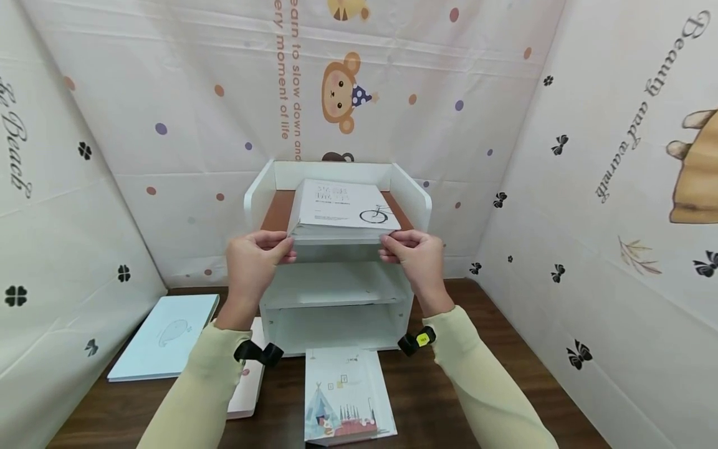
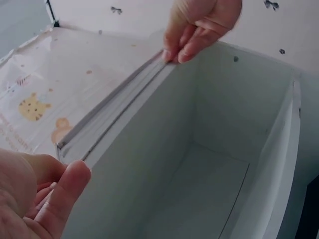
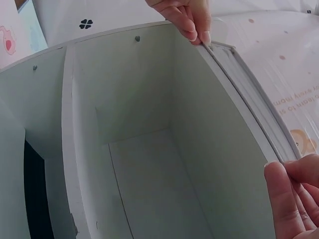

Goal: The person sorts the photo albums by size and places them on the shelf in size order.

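A thick white book (image 1: 342, 206) with a bicycle drawing lies flat on the top level of a white desk shelf (image 1: 339, 287). At its front left corner my left hand (image 1: 253, 265) pinches the book between thumb and fingers. My right hand (image 1: 416, 259) does the same at the front right corner. In the left wrist view, the book's page edge (image 2: 112, 114) runs between both hands, along the shelf's front edge. The right wrist view shows the right-hand fingertips (image 3: 278, 174) at one corner of it and the left hand (image 3: 187, 17) at the other.
Below are two open shelf compartments (image 1: 336, 327). In front of the shelf lies a book with a tent picture (image 1: 342, 399). A pale blue book (image 1: 168, 337) and a partly hidden pinkish book (image 1: 247, 386) lie left on the dark wooden table (image 1: 449, 399). Printed cloth walls surround it.
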Demonstrator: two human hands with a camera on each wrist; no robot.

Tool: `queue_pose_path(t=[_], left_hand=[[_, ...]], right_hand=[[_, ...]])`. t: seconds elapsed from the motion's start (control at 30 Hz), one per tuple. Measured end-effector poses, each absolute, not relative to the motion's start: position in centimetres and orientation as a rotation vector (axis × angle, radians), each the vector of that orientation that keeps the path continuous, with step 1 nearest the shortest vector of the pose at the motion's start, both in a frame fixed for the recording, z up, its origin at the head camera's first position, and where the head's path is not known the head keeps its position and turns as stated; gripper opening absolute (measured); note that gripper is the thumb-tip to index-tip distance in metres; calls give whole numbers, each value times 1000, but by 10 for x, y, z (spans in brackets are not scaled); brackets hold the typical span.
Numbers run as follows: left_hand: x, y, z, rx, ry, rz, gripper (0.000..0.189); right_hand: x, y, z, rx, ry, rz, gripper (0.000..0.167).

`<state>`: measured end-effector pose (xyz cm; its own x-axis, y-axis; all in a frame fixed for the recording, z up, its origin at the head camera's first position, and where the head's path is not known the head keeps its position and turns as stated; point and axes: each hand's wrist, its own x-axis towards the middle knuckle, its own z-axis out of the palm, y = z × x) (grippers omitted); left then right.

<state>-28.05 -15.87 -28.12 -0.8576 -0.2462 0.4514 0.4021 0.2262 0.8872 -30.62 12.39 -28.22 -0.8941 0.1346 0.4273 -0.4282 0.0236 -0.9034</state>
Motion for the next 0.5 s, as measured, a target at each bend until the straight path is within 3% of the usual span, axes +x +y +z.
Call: queue_pose_path(t=[0.5], left_hand=[[-279, -156, -286, -199, -1939, -1632, 25]], right_hand=[[-304, 123, -288, 293, -1881, 1915, 27]])
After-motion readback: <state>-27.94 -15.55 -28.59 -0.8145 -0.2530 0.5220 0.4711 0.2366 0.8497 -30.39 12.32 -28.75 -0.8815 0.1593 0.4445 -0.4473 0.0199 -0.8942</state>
